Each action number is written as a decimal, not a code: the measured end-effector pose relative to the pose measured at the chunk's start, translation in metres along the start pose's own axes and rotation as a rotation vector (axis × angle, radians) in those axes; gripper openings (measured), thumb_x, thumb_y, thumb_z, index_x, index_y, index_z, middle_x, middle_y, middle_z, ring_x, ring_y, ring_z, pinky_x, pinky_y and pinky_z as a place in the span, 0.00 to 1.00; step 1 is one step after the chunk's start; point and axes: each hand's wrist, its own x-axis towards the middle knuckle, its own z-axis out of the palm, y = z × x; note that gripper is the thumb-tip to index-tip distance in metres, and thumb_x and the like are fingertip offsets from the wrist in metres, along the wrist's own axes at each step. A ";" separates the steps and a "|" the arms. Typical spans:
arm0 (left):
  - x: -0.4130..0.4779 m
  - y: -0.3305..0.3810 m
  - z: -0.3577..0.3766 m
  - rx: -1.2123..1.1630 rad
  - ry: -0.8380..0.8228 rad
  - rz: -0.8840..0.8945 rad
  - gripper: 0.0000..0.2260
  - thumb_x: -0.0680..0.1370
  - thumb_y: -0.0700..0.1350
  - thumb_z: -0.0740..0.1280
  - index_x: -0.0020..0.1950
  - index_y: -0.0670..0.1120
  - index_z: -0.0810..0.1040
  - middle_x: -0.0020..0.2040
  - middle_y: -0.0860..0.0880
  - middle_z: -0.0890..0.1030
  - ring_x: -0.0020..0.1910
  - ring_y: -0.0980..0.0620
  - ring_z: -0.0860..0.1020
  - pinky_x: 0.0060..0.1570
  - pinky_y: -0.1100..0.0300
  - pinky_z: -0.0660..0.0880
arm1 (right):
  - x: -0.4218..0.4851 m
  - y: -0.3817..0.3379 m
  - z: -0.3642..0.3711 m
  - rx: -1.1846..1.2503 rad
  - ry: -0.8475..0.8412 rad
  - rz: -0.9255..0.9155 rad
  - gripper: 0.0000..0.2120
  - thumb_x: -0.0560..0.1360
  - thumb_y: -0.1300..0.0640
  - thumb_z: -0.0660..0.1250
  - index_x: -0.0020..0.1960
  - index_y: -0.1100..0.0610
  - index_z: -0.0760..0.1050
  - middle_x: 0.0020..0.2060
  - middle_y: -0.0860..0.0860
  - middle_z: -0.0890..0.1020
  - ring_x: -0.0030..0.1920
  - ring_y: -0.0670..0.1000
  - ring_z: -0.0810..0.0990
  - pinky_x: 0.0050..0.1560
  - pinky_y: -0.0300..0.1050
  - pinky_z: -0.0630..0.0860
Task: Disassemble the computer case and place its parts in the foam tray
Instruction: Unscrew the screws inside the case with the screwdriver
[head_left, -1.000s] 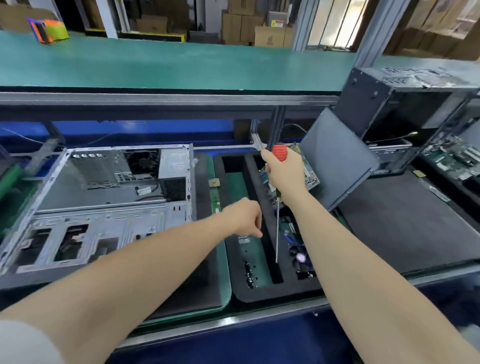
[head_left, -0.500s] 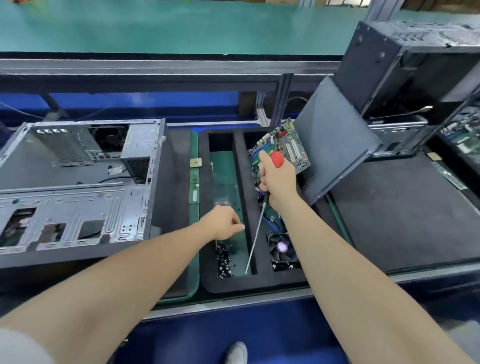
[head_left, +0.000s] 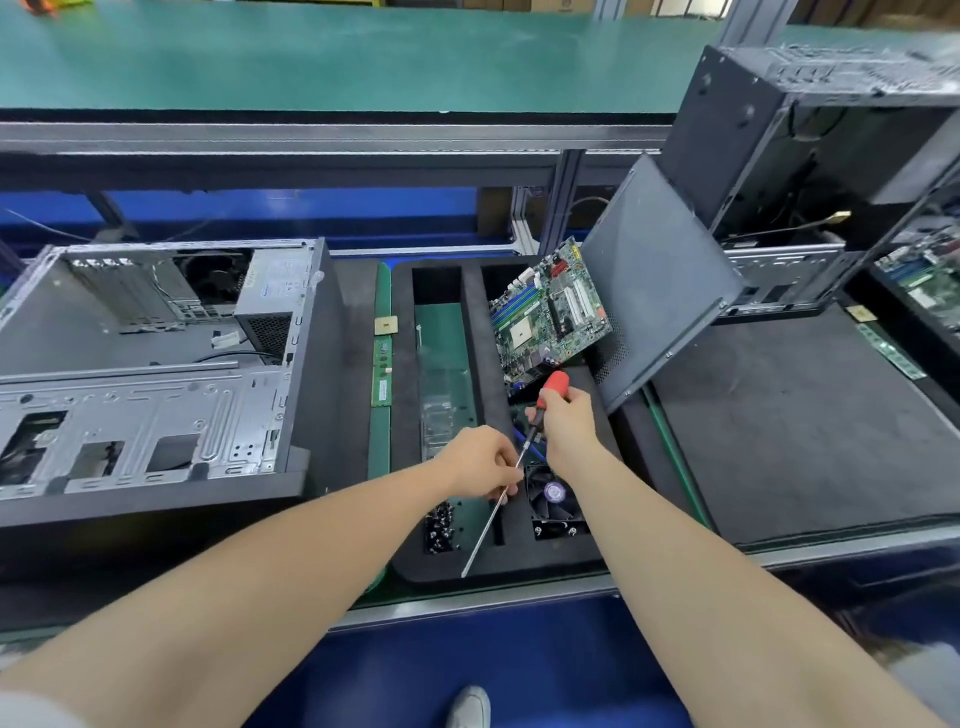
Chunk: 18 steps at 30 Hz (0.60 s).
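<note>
A: Case (head_left: 156, 395) lies open on its side, just left of the tray (head_left: 519, 569). Which step is this?

B: Probably handling the screwdriver (head_left: 488, 525) over the tray. The right hand (head_left: 569, 421) curls its fingers round the red handle. The left hand (head_left: 480, 460) pinches the shaft midway.

A: How should it be done well?

B: The tip hangs over the tray's front rim, near the screws (head_left: 439, 525). I can't tell whether a screw sits on it. If one does, drop it on that pile, not onto the fan (head_left: 553, 493). Keep the left pinch light so the shaft can slide. Mind the motherboard (head_left: 550, 312), tilted just behind the handle.
</note>
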 end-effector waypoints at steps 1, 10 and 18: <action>0.002 0.004 0.004 0.014 0.067 -0.001 0.05 0.80 0.43 0.72 0.49 0.42 0.83 0.37 0.49 0.87 0.34 0.55 0.85 0.36 0.68 0.77 | 0.001 0.002 -0.007 -0.038 0.074 -0.028 0.08 0.82 0.60 0.66 0.58 0.57 0.70 0.39 0.51 0.79 0.35 0.51 0.78 0.40 0.46 0.75; 0.021 0.006 0.021 0.122 0.302 -0.054 0.05 0.78 0.41 0.72 0.44 0.43 0.87 0.44 0.49 0.86 0.45 0.51 0.82 0.51 0.54 0.81 | -0.003 0.005 -0.043 -0.426 0.201 -0.096 0.24 0.76 0.58 0.75 0.60 0.49 0.62 0.49 0.55 0.79 0.43 0.59 0.84 0.44 0.55 0.82; 0.014 -0.005 0.018 0.059 0.268 -0.048 0.05 0.77 0.42 0.75 0.50 0.47 0.82 0.41 0.53 0.81 0.43 0.53 0.81 0.43 0.62 0.77 | -0.012 0.012 -0.037 -0.587 0.217 -0.146 0.21 0.79 0.53 0.71 0.58 0.50 0.57 0.53 0.59 0.80 0.44 0.61 0.80 0.47 0.53 0.76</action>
